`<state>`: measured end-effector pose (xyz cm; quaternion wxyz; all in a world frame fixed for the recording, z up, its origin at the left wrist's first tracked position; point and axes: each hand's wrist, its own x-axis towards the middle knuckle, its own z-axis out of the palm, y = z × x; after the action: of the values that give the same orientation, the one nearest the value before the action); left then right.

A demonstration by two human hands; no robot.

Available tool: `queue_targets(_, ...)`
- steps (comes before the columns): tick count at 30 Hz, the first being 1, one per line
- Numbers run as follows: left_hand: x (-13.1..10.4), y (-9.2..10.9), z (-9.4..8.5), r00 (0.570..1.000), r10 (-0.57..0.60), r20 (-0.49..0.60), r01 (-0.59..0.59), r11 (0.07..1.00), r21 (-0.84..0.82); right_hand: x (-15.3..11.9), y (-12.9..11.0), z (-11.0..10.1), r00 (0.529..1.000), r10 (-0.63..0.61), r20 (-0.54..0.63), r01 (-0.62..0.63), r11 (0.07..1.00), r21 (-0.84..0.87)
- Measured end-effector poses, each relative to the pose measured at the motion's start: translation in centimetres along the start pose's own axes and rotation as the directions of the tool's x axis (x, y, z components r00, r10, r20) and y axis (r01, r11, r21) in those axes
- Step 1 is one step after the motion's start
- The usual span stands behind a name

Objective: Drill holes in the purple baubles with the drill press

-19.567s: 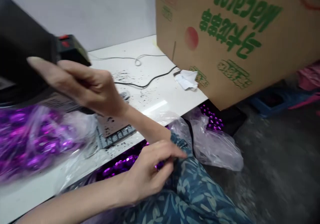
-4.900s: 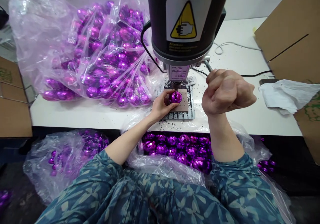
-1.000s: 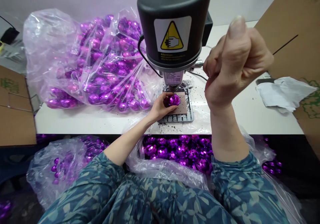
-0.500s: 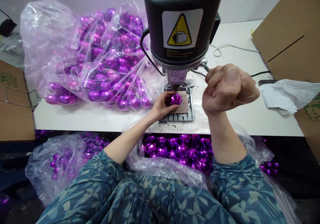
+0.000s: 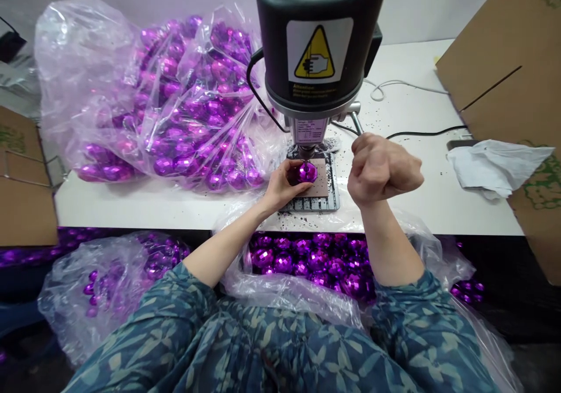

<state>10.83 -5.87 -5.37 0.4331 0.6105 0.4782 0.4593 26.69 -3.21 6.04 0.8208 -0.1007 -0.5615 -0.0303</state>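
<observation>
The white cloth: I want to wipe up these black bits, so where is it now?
In the head view, the white cloth lies at the right end of the table, beside the cardboard box.

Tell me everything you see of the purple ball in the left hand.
The ball is shiny purple with flat, mirror-like facets, and looks like coated plastic. It appears to rest on the tan board, directly under the drill. The left hand holds it from the left, thumb in front, fingers behind. Whether the drill touches its top, I cannot tell.
</observation>
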Motion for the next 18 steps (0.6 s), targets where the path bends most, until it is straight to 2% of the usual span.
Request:
queue_targets(2, -0.1, 0.3, 0.1, 1.0, -0.002, -0.014, 0.002, 1.0, 0.021, 1.7, -0.9, 1.0, 0.994, 0.102, -0.03, -0.104, 0.993, -0.053)
queue_targets(4, -0.8, 0.9, 0.2, 0.997, 0.007, -0.071, -0.001, 0.997, 0.076, 3.8, -1.4, 2.2, 0.975, 0.221, -0.026, -0.223, 0.969, -0.106)
queue_targets(6, -2.1, 1.9, 0.1, 0.992, 0.01, -0.128, 0.01, 0.988, 0.151, 5.6, -1.4, 3.0, 0.96, 0.279, 0.037, -0.275, 0.957, -0.09)
queue_targets(7, -3.0, 2.5, -0.1, 0.994, 0.002, -0.112, 0.019, 0.982, 0.186, 6.3, -1.2, 3.3, 0.955, 0.291, 0.058, -0.287, 0.955, -0.074)
queue_targets(8, -4.1, 3.1, -0.4, 0.999, -0.015, -0.048, 0.025, 0.976, 0.216, 6.7, -1.0, 3.4, 0.951, 0.299, 0.08, -0.295, 0.954, -0.053)
queue_targets(9, -5.3, 3.7, -0.6, 0.997, -0.039, 0.063, 0.023, 0.969, 0.245, 6.9, -0.8, 3.3, 0.945, 0.313, 0.094, -0.311, 0.95, -0.037)
queue_targets(10, -6.6, 4.2, -0.9, 0.976, -0.065, 0.208, 0.006, 0.963, 0.27, 7.0, -0.5, 3.3, 0.936, 0.337, 0.098, -0.336, 0.941, -0.026)
queue_targets(11, -8.0, 4.5, -1.1, 0.927, -0.087, 0.364, -0.023, 0.957, 0.288, 7.0, -0.4, 3.2, 0.927, 0.361, 0.104, -0.361, 0.932, -0.017)
queue_targets(12, -9.5, 4.7, -1.2, 0.86, -0.103, 0.5, -0.059, 0.953, 0.298, 6.8, -0.3, 3.1, 0.918, 0.381, 0.109, -0.382, 0.924, -0.01)
queue_targets(14, -12.0, 4.7, -1.2, 0.719, -0.121, 0.684, -0.138, 0.94, 0.312, 6.5, -0.1, 3.1, 0.925, 0.366, 0.108, -0.368, 0.93, 0.001)
queue_targets(16, -13.7, 4.6, -1.0, 0.616, -0.133, 0.776, -0.228, 0.913, 0.337, 6.3, -0.1, 3.3, 0.954, 0.291, 0.076, -0.292, 0.957, 0.0)
queue_targets(18, -14.0, 4.8, -1.1, 0.551, -0.14, 0.822, -0.315, 0.878, 0.36, 6.2, -0.1, 3.6, 0.969, 0.241, 0.048, -0.239, 0.97, -0.031)
